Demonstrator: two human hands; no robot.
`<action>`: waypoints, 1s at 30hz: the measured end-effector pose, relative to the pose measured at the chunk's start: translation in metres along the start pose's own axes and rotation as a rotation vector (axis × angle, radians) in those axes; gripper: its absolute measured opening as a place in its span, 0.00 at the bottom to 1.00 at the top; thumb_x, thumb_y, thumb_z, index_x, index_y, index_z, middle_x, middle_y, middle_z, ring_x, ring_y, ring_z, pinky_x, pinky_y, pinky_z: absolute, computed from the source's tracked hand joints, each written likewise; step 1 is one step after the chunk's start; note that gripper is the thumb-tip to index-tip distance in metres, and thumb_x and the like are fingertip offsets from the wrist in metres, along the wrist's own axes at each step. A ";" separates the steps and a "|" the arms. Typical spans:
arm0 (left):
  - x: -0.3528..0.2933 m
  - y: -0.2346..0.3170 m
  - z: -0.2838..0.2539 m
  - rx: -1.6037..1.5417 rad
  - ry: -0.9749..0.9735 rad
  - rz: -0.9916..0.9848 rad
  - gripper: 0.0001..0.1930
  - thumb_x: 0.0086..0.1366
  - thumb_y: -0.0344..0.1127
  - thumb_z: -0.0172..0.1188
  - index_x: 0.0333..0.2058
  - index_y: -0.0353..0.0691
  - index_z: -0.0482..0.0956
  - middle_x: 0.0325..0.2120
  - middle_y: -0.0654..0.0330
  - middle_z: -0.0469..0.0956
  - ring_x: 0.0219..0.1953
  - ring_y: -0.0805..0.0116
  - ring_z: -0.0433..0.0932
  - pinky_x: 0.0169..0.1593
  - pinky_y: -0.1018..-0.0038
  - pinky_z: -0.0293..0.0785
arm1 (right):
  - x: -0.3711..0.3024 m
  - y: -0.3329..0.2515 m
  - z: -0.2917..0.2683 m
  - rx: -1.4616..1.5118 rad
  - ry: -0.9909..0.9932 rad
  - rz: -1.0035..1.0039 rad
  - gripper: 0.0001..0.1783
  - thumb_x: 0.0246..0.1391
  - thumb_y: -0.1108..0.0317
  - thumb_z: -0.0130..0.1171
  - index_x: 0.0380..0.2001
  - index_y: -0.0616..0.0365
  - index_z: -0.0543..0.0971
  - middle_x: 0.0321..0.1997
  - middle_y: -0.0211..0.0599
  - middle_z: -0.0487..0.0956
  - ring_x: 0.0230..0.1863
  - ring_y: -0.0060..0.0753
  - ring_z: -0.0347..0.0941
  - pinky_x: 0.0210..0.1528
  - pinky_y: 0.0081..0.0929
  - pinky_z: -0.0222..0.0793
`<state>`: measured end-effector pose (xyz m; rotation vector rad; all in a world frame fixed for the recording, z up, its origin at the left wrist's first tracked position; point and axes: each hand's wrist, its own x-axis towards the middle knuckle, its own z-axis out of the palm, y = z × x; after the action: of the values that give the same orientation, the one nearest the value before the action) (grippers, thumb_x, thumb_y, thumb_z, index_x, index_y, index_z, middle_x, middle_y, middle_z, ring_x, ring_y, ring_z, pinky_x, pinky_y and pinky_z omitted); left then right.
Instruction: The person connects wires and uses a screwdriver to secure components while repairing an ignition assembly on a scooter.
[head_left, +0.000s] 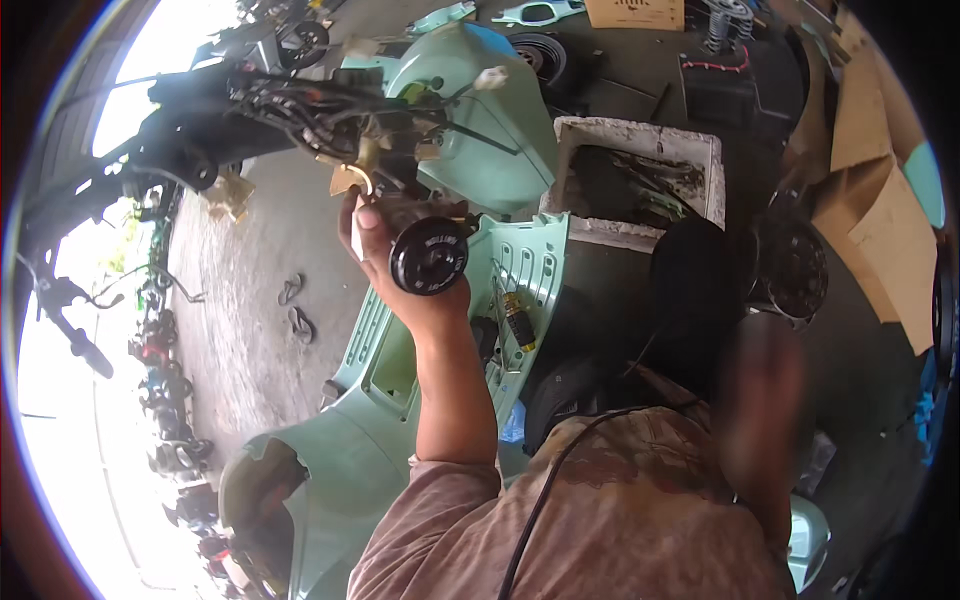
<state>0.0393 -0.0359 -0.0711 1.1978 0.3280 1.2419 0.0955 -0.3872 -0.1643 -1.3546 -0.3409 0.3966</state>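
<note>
My left hand (376, 245) is raised in front of the mint-green scooter body (380, 450), wrapped round an ignition switch (430, 257). The switch has a round black face turned toward me. Just beyond it hangs a bundle of exposed wires (290, 105) with connectors along the dark frame; whether the switch is joined to them I cannot make out. My right hand (765, 385) is smeared by motion at the right, so its fingers do not show. Past it is a round black part (788, 265). On the scooter's floorboard lies a screwdriver (518, 320) with a black and yellow handle.
A worn white foam box (715, 180) with dark parts stands ahead. Behind the wires is a green body panel (470, 130). A tyre (540, 58) and a shock absorber (728, 25) are farther off. Cardboard (880, 230) stands at the right, sandals (298, 322) lie at the left.
</note>
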 end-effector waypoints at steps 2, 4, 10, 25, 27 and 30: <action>-0.001 0.003 -0.001 0.110 0.007 0.001 0.27 0.71 0.52 0.45 0.56 0.34 0.58 0.41 0.52 0.71 0.36 0.65 0.77 0.36 0.67 0.82 | 0.047 -0.037 0.061 -0.059 -0.217 -0.107 0.17 0.57 0.68 0.60 0.45 0.60 0.67 0.28 0.38 0.77 0.23 0.21 0.72 0.26 0.16 0.67; -0.005 0.006 -0.014 0.179 0.006 0.034 0.28 0.71 0.53 0.44 0.55 0.32 0.60 0.42 0.52 0.70 0.37 0.67 0.76 0.39 0.72 0.79 | 0.073 -0.064 0.108 -0.178 -0.423 -0.429 0.18 0.54 0.73 0.63 0.44 0.62 0.68 0.32 0.39 0.78 0.32 0.22 0.76 0.34 0.18 0.71; -0.010 0.005 0.002 0.313 0.074 0.083 0.28 0.72 0.54 0.43 0.53 0.31 0.62 0.41 0.55 0.68 0.37 0.69 0.75 0.40 0.74 0.77 | 0.101 -0.100 0.167 -0.145 -0.646 -0.367 0.16 0.58 0.71 0.58 0.45 0.64 0.64 0.41 0.35 0.69 0.39 0.19 0.70 0.43 0.19 0.68; -0.001 -0.021 -0.007 0.288 0.129 0.170 0.29 0.73 0.58 0.30 0.53 0.36 0.61 0.38 0.53 0.75 0.38 0.68 0.76 0.41 0.73 0.74 | 0.117 -0.087 0.191 -0.135 -0.577 -0.122 0.13 0.60 0.70 0.56 0.41 0.63 0.63 0.31 0.36 0.71 0.30 0.20 0.69 0.32 0.21 0.65; -0.001 -0.023 -0.010 0.269 0.124 0.182 0.29 0.72 0.59 0.33 0.54 0.37 0.61 0.39 0.54 0.74 0.38 0.68 0.76 0.41 0.73 0.74 | 0.123 -0.085 0.198 -0.110 -0.602 -0.034 0.13 0.60 0.70 0.55 0.41 0.64 0.63 0.32 0.41 0.73 0.32 0.24 0.73 0.35 0.26 0.68; 0.000 -0.018 -0.018 0.298 0.110 0.206 0.29 0.72 0.58 0.37 0.54 0.37 0.62 0.40 0.55 0.74 0.39 0.68 0.76 0.40 0.74 0.74 | 0.130 -0.072 0.207 -0.158 -0.626 -0.214 0.14 0.61 0.70 0.55 0.43 0.64 0.63 0.32 0.44 0.75 0.33 0.31 0.75 0.35 0.29 0.69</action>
<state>0.0355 -0.0239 -0.0938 1.4480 0.4935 1.4776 0.1213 -0.1587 -0.0545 -1.3057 -1.0438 0.6199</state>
